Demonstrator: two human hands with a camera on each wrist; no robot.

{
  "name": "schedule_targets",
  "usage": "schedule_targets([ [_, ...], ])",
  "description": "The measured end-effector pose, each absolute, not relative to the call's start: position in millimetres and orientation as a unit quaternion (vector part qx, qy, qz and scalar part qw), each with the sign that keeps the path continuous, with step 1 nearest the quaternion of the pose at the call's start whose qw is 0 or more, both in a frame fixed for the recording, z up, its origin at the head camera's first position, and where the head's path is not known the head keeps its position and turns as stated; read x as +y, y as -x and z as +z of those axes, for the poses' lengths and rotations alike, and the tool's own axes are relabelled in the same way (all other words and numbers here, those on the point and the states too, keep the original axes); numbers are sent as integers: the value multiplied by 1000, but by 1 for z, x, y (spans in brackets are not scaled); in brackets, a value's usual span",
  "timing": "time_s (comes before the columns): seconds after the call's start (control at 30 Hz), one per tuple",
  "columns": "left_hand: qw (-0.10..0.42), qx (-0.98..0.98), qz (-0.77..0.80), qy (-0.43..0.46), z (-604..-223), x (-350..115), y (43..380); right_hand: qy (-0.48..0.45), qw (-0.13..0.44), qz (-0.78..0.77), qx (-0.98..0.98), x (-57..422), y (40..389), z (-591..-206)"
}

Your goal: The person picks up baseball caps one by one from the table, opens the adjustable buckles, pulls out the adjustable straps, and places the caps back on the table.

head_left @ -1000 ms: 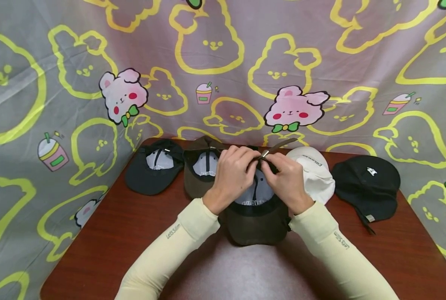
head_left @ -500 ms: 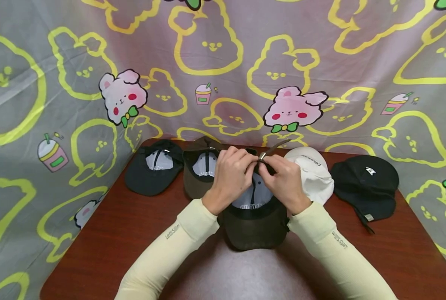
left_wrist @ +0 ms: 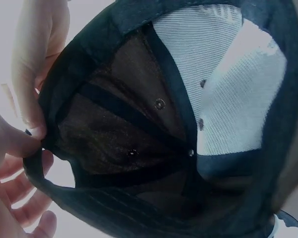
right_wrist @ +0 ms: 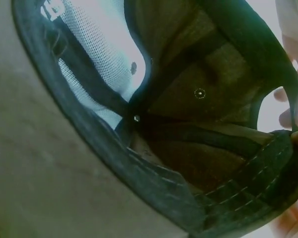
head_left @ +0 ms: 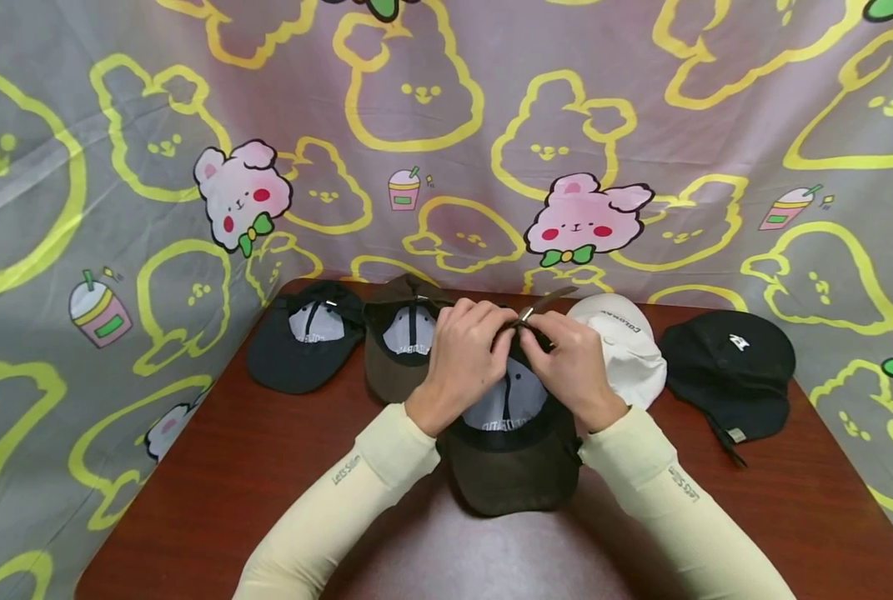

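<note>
Both grips [head_left: 467,354] pinch a cap [head_left: 517,479], brown table [head_left: 198,500] below, printed cloth [head_left: 281,100] behind.

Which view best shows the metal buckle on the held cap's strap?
The head view: the metal buckle shows between the left hand and right hand. Both wrist views show the cap from inside; no buckle is discernible there.

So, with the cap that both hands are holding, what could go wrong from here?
On the held cap, the strap end sticks out beyond the metal buckle; a wrong tug might pull it back through. Left hand and right hand pinch close together, so they could hinder each other. The white cap nearby might get nudged.
</note>
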State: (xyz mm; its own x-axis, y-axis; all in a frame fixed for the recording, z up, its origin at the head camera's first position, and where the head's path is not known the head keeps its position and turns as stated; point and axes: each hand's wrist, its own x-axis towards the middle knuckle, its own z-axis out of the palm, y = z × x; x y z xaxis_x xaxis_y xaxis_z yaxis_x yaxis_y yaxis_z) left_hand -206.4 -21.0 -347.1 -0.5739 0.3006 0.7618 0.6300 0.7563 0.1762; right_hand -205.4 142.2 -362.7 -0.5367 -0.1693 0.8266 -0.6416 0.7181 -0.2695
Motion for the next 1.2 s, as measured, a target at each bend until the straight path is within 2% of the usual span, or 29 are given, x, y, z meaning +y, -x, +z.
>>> schedule_targets([
  [0.57, 372, -863, -195, 281, -350, -21, 207, -235, 402, 286, -838, 141, 208, -372],
  [0.83, 360, -871, -186, 277, -357, -24, 204, -210, 414, 283, -839, 141, 211, -377],
  [1.2, 345, -875, -217, 262, -356, -24, 206, -234, 374, 286, -851, 137, 206, -372],
])
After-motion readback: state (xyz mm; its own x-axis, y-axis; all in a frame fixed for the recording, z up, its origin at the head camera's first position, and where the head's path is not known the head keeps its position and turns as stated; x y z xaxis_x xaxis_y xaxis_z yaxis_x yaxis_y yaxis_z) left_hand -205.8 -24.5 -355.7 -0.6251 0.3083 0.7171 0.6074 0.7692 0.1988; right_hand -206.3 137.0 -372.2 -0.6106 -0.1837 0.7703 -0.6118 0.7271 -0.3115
